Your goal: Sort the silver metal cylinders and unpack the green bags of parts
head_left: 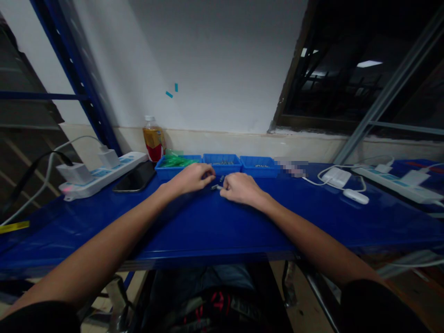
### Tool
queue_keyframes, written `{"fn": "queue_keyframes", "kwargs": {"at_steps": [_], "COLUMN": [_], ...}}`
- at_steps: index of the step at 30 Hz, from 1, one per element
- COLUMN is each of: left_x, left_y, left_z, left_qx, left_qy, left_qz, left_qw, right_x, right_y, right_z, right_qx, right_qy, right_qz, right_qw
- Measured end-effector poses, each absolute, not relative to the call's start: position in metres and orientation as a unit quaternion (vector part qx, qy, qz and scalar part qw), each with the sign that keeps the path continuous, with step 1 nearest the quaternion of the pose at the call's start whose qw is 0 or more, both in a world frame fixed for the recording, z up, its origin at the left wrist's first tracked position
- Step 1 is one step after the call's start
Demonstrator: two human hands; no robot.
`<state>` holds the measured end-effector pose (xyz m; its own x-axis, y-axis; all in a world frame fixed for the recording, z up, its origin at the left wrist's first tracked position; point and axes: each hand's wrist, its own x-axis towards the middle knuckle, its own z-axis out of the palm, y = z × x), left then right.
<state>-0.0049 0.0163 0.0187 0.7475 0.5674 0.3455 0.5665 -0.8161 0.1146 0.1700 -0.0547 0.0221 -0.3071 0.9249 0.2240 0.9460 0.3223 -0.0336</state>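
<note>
My left hand (194, 177) hovers just in front of the blue bins, its fingers curled in and closed; anything inside them is hidden. Close by on the right, my right hand (241, 187) is closed in a pinch. At its fingertips a small shiny metal cylinder (215, 188) sticks out to the left, dark at its end. Between the two hands lies another small dark piece (222, 178), too blurred to name. Behind the hands stand a bin with green plastic pieces (178, 160), a middle bin (222, 157) and a right bin (260, 167) with small metal parts.
The blue table (215, 226) meets the wall behind the bins. A drink bottle (153, 138), a black phone (135, 178) and a power strip (104, 173) stand left. On the right are a white adapter (336, 177), a white case (356, 196), cables and another power strip (398, 185).
</note>
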Motion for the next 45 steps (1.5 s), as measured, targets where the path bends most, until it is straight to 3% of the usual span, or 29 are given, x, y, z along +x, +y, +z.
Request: {"fn": "queue_keyframes", "kwargs": {"at_steps": [3, 6, 10, 13, 18, 20, 25, 27, 34, 38, 45], "left_x": [-0.008, -0.002, 0.008, 0.016, 0.033, 0.034, 0.035, 0.041, 0.062, 0.052, 0.045], "left_y": [0.013, 0.006, -0.001, 0.01, 0.035, 0.033, 0.014, 0.011, -0.002, 0.003, 0.037], "left_z": [0.007, 0.001, 0.01, 0.031, 0.046, 0.036, 0.003, -0.003, -0.011, -0.003, 0.024], "left_qx": [0.938, 0.93, 0.934, 0.925, 0.868, 0.862, 0.888, 0.885, 0.861, 0.882, 0.836], "left_qy": [0.328, 0.357, 0.342, 0.336, 0.389, 0.392, 0.415, 0.435, 0.487, 0.457, 0.478], "left_qz": [0.106, 0.087, 0.098, 0.176, 0.3, 0.312, 0.196, 0.163, 0.118, 0.094, 0.25], "left_qw": [0.026, 0.017, 0.011, -0.014, -0.071, -0.071, -0.035, -0.042, -0.091, -0.062, -0.102], "right_x": [0.182, 0.195, 0.218, 0.23, 0.219, 0.213, 0.211, 0.214, 0.235, 0.236, 0.246], "right_y": [-0.032, -0.015, -0.031, -0.054, -0.061, -0.052, -0.02, -0.014, -0.022, -0.02, -0.012], "right_z": [0.034, 0.039, 0.04, 0.039, 0.035, 0.035, 0.039, 0.036, 0.027, 0.025, 0.014], "right_qx": [-0.607, -0.632, -0.621, -0.579, -0.554, -0.53, -0.525, -0.515, -0.527, -0.542, -0.601], "right_qy": [-0.745, -0.713, -0.776, -0.807, -0.815, -0.833, -0.773, -0.747, -0.717, -0.733, -0.735], "right_qz": [-0.146, -0.166, -0.022, 0.116, 0.145, 0.152, -0.072, -0.114, -0.132, -0.121, -0.117], "right_qw": [0.233, 0.254, 0.109, -0.023, -0.085, -0.045, 0.35, 0.405, 0.436, 0.392, 0.291]}}
